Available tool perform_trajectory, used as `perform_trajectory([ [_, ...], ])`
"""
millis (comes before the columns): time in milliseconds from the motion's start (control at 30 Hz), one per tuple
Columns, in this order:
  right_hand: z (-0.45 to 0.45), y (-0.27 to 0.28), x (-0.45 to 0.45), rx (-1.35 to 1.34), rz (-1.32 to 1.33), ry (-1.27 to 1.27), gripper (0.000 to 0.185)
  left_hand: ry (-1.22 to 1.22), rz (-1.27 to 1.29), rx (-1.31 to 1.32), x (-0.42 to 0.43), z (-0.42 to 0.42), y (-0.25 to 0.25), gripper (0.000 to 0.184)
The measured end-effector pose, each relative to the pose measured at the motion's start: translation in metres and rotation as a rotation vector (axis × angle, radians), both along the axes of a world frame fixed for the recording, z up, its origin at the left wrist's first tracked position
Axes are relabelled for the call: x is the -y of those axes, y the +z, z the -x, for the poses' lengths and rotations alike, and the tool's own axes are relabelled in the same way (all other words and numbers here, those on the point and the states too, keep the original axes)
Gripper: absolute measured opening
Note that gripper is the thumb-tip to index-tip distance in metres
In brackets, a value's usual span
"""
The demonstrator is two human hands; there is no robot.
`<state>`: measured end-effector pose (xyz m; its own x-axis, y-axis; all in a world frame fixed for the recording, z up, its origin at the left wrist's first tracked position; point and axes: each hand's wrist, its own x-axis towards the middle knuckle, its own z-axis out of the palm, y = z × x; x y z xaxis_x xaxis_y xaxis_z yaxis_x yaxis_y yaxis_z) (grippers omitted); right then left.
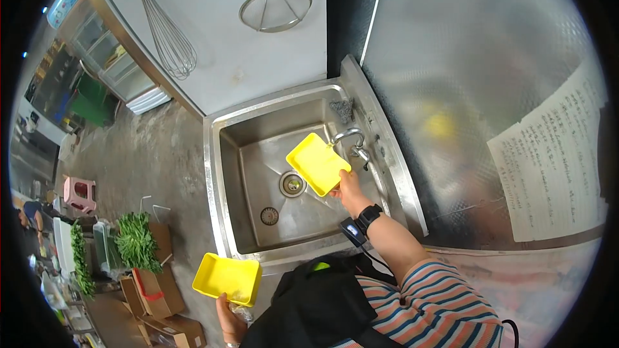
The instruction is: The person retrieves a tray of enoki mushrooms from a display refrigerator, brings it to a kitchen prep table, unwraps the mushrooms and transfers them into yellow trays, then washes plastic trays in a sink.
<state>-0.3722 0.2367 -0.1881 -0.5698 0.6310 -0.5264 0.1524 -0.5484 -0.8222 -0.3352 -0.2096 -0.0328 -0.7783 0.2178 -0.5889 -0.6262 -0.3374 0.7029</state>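
Note:
My right hand (350,192) grips one corner of a shallow yellow plastic tray (318,162). That tray is over the sink basin (258,154), its upper edge by the mouth of the curved faucet (349,133). Whether water runs cannot be made out clearly. To the left, outside the sink's front corner, my left hand (230,319) holds a second yellow tray (225,278) by its near edge, thumb over the rim. A crumpled clear piece (242,312), perhaps plastic, shows beside that hand under the tray. The left fingers are mostly hidden below the tray.
A scouring pad (342,111) sits at the sink's back corner. A whisk (169,38) and a round strainer (276,9) hang on the wall. At left are leafy greens (137,241), cardboard boxes (164,290), a pink stool (79,194) and another person (32,214).

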Motion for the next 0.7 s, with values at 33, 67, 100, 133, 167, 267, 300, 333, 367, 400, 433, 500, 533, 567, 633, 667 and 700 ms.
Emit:
perform_trajectory([
  [33, -0.004, -0.009, -0.001, -0.031, 0.01, 0.018, 0.029, 0.02, 0.02, -0.01, -0.001, -0.002, 0.002, 0.044],
  [67, -0.008, 0.018, 0.01, -0.02, 0.01, 0.026, 0.029, 0.028, 0.02, 0.0, 0.003, -0.003, -0.002, 0.044],
  [100, -0.017, 0.046, 0.025, -0.024, 0.079, -0.046, 0.029, 0.039, 0.03, 0.039, 0.01, -0.004, -0.008, 0.044],
  [133, -0.021, 0.068, 0.035, -0.028, 0.148, -0.119, 0.029, 0.049, 0.038, 0.075, 0.014, -0.005, -0.012, 0.043],
  [167, -0.026, 0.062, 0.034, 0.069, 0.182, -0.088, 0.029, 0.054, 0.036, 0.081, 0.01, -0.005, -0.008, 0.043],
  [267, -0.038, 0.057, 0.037, 0.096, 0.269, -0.103, 0.028, 0.102, 0.062, 0.068, 0.004, -0.005, -0.003, 0.042],
  [300, -0.034, 0.058, 0.037, 0.094, 0.266, -0.099, 0.028, 0.088, 0.044, 0.053, 0.006, -0.004, -0.006, 0.041],
  [333, -0.026, 0.06, 0.035, 0.049, 0.265, -0.079, 0.027, 0.074, 0.026, 0.033, 0.008, -0.002, -0.008, 0.041],
  [367, -0.017, 0.063, 0.033, 0.002, 0.266, -0.058, 0.026, 0.079, 0.023, 0.026, 0.011, 0.0, -0.01, 0.041],
  [400, -0.007, 0.064, 0.032, -0.004, 0.265, -0.054, 0.026, 0.063, 0.003, 0.029, 0.014, 0.001, -0.012, 0.041],
  [433, 0.008, 0.069, 0.03, -0.171, 0.361, -0.044, 0.026, 0.044, -0.017, 0.031, 0.015, 0.003, -0.013, 0.04],
  [500, 0.031, 0.076, 0.031, -0.371, 0.401, 0.015, 0.025, 0.049, -0.017, 0.027, 0.016, 0.007, -0.009, 0.04],
  [533, 0.036, 0.077, 0.032, -0.378, 0.404, 0.017, 0.025, 0.052, -0.013, 0.032, 0.018, 0.009, -0.005, 0.04],
  [567, 0.041, 0.078, 0.033, -0.371, 0.346, 0.002, 0.025, 0.052, -0.01, 0.025, 0.018, 0.01, -0.001, 0.04],
  [633, 0.044, 0.048, 0.027, -0.279, 0.1, -0.046, 0.023, 0.076, -0.032, 0.0, 0.018, 0.012, 0.004, 0.04],
  [667, 0.039, 0.044, 0.021, -0.274, 0.102, -0.038, 0.023, 0.084, -0.031, 0.004, 0.018, 0.013, 0.005, 0.04],
  [700, 0.033, 0.04, 0.017, -0.183, -0.087, -0.042, 0.024, 0.108, -0.027, 0.022, 0.018, 0.013, 0.006, 0.04],
])
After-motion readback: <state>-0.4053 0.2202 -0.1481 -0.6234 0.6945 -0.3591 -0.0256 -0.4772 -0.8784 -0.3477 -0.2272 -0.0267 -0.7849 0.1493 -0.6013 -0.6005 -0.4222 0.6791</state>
